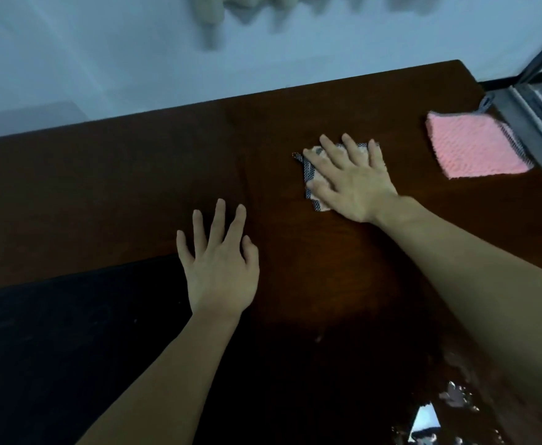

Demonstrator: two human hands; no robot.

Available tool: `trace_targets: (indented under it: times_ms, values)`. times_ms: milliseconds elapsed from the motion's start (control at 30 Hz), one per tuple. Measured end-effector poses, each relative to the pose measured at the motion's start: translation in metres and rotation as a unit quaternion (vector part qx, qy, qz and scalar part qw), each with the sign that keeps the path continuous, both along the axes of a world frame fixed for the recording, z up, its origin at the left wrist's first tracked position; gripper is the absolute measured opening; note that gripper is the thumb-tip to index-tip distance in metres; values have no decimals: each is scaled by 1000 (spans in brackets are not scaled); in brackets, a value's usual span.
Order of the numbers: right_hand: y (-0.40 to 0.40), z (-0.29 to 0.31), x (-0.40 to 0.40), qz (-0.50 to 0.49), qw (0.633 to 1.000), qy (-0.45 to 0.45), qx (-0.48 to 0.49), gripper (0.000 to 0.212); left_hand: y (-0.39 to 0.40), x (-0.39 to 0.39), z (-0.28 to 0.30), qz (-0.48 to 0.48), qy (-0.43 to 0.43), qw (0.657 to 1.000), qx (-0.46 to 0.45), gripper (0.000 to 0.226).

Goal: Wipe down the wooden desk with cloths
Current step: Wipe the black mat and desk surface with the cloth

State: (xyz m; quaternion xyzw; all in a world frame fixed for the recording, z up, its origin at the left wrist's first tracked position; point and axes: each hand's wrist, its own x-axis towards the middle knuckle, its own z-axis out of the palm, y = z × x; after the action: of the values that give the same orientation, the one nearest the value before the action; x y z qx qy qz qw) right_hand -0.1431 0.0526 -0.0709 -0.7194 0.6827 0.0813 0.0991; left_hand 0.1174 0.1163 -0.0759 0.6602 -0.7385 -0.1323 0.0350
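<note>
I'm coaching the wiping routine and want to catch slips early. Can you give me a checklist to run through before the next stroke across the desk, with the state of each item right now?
1. Right hand flat on the small cloth, fingers straight: ok.
2. Small cloth lies flat on the wooden desk: ok as far as visible; the hand covers most of it.
3. Left hand open on the desk, holding nothing and not in the cloth's way: ok.
4. Pink cloth lies to the right, near the desk's edge, apart from the wiping hand: ok.
5. Desk bare to the left of the small cloth: ok.
6. Small cloth damp or clean enough: cannot tell.
</note>
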Motion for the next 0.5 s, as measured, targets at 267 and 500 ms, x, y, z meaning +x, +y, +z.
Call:
trace_targets:
  times_ms: [267,500]
  values:
    - [135,7,36,75,997,-16,8,67,0,-2,4,-6,2,1000,8,57]
    - [151,-1,17,115,993,-29,11,65,1,-1,2,-8,-12,1000,11,58]
